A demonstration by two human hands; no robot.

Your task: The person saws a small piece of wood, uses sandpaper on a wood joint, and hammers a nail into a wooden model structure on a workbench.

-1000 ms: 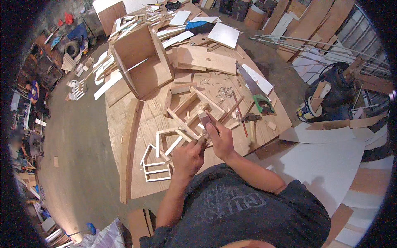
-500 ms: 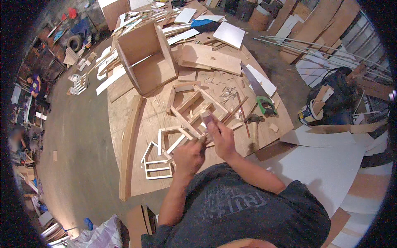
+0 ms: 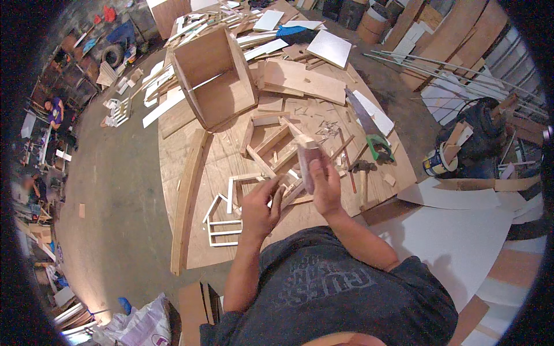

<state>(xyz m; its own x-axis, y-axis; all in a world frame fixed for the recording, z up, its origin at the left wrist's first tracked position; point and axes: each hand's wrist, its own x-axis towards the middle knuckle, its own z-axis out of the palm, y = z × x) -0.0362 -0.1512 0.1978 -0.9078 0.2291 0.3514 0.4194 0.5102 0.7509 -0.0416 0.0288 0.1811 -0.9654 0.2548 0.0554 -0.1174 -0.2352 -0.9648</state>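
My right hand (image 3: 326, 187) grips a flat, brownish sanding block (image 3: 309, 167), held up on end above the table. My left hand (image 3: 261, 209) is half curled, thumb and fingers apart, with nothing visible between them. It hovers by the lower corner of a larger wooden frame (image 3: 261, 161), which lies beyond both hands and is partly hidden by them. Beside my left hand are a medium frame with white edges (image 3: 230, 195) and a small house-shaped white frame (image 3: 225, 233).
An open plywood box (image 3: 227, 102) stands on the plywood table (image 3: 231, 258), near a long timber (image 3: 189, 205). To the right lie a green-handled saw (image 3: 378, 149), a hammer (image 3: 363, 167) and scattered nails or slivers (image 3: 329, 128). Offcuts (image 3: 199, 32) pile up behind.
My hands have moved apart. The right has shifted right with the block, which now stands more upright; the left has loosened from a tighter curl. The whole view has shifted slightly.
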